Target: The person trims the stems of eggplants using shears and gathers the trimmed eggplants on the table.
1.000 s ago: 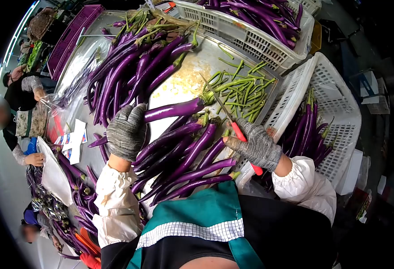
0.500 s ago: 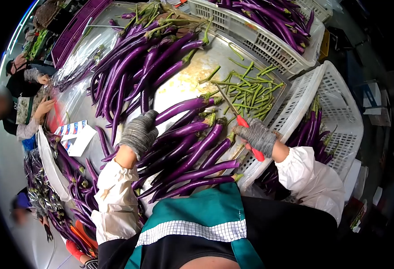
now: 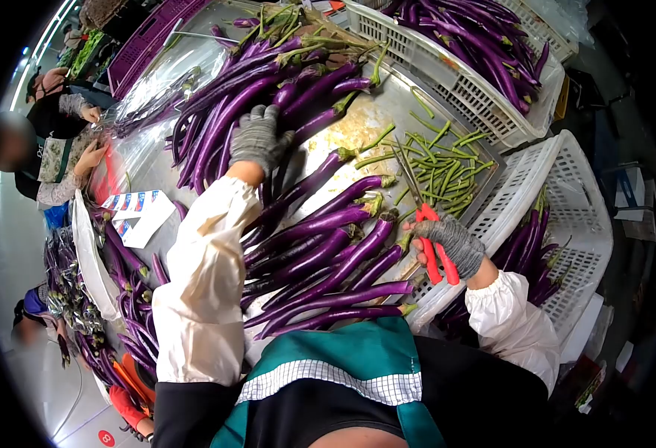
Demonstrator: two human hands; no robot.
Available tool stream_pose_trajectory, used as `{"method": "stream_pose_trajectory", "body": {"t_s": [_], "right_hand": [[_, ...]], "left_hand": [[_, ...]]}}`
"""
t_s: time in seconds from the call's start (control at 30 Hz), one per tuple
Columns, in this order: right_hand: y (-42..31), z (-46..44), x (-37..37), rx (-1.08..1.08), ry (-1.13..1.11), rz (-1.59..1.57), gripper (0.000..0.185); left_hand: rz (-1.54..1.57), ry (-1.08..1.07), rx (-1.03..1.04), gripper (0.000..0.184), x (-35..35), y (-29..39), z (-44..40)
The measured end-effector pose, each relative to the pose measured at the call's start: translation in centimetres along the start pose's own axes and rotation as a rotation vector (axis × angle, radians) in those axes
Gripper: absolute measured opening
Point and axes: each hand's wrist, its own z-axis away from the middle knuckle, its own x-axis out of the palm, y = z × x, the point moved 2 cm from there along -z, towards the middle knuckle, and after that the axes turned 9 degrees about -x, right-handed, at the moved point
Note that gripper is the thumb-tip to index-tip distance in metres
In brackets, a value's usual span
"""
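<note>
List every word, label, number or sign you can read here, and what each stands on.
"8": apparently this digit, turned on its side, on the red floor sign.
White label strip: blue and red print, too small to read.
Co-worker's dark clothing: small pale marks, too blurred to read.

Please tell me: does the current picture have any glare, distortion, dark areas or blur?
Head view: strong wide-lens distortion, with curved black borders; head view: glare on the metal table and clear plastic; head view: right background dark; head view: scissors fairly sharp, far-left background softer.
</note>
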Motion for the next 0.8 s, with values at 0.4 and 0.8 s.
{"method": "stream_pose_trajectory", "body": {"t_s": [0.4,0.8], "right_hand": [[-0.3,2.9,0.1,-0.103,-0.016,0.095,0.041],[-0.2,3.4,-0.1,-0.116,0.008,0.118,0.041]], "left_hand": [[0.142,-0.068,-0.039,0.033,-0.8,2.1,3.8],[0.232,-0.157,-0.046,0.031,-6.3,2.1,11.0]]}}
